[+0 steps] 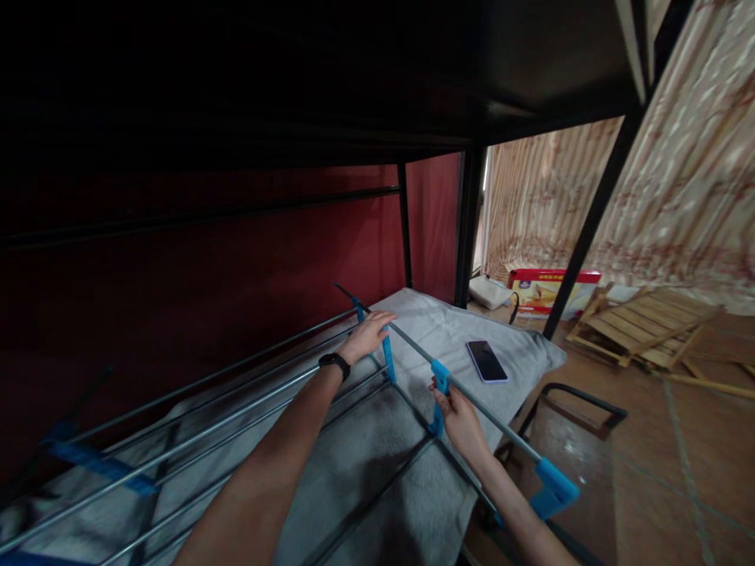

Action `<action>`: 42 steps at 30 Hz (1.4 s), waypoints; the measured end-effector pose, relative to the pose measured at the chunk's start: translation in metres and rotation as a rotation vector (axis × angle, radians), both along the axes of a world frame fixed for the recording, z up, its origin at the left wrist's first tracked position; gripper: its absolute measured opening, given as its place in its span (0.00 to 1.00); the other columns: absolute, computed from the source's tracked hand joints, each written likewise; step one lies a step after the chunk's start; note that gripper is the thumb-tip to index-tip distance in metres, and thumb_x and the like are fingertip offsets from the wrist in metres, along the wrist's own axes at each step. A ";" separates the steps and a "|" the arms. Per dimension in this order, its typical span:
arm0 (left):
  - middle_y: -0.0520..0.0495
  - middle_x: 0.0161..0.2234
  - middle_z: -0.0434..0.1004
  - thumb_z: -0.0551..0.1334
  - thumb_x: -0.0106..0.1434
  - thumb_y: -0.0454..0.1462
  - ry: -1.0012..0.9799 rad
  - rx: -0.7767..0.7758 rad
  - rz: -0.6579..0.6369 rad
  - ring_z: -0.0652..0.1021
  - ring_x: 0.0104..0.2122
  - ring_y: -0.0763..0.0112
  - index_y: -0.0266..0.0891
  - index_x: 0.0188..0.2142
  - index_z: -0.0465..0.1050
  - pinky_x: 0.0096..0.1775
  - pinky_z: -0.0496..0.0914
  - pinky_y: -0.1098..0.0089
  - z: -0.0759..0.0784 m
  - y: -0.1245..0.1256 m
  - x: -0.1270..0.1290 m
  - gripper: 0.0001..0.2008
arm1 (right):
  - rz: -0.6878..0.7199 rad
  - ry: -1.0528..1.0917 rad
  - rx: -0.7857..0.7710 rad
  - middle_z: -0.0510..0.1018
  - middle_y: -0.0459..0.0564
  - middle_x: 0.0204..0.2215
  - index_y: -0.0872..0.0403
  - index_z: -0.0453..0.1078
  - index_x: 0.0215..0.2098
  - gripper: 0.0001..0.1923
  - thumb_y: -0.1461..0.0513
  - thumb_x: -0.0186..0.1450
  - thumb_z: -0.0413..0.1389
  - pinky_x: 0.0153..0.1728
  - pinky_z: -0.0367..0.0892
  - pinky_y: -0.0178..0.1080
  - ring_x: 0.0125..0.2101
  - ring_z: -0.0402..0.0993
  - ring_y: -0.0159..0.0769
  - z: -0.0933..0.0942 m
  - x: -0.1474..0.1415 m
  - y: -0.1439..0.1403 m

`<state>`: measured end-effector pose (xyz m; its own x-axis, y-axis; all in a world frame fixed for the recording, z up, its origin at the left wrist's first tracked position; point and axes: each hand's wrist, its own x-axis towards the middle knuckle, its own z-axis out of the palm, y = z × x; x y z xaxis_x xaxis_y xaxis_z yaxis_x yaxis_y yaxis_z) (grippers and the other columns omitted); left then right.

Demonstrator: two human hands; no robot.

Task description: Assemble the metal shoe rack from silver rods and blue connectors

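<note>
A metal rack of thin grey tubes (406, 338) and blue plastic connectors lies across a grey cloth (425, 314). My left hand (366, 334), with a black band at its wrist, grips the upper end tube near its far end, just above a blue connector (388, 363). Its palm side is hidden. Closer to me, my right hand (458, 415) pinches another blue plastic connector (440, 397) between thumb and fingers; this piece joins the upper tube to the lower one. A further blue connector (551, 487) sits at the tube's near right end.
A phone (487, 361) lies on the cloth. Overhead is a dark bunk (295, 94) with black posts (593, 220). On the tiled floor are a red and yellow box (551, 292), a wooden slatted piece (646, 322) and a black-handled item (590, 405). Patterned curtains (543, 204) hang behind.
</note>
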<state>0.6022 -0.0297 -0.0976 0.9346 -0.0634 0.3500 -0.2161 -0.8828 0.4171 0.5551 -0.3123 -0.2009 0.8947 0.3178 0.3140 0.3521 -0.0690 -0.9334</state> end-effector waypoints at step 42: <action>0.41 0.60 0.76 0.63 0.59 0.28 0.058 -0.341 -0.074 0.72 0.63 0.58 0.40 0.62 0.74 0.66 0.64 0.56 -0.006 0.013 0.005 0.30 | -0.092 -0.275 -0.469 0.83 0.53 0.44 0.47 0.78 0.50 0.21 0.50 0.73 0.46 0.37 0.75 0.45 0.38 0.82 0.48 0.051 -0.053 -0.027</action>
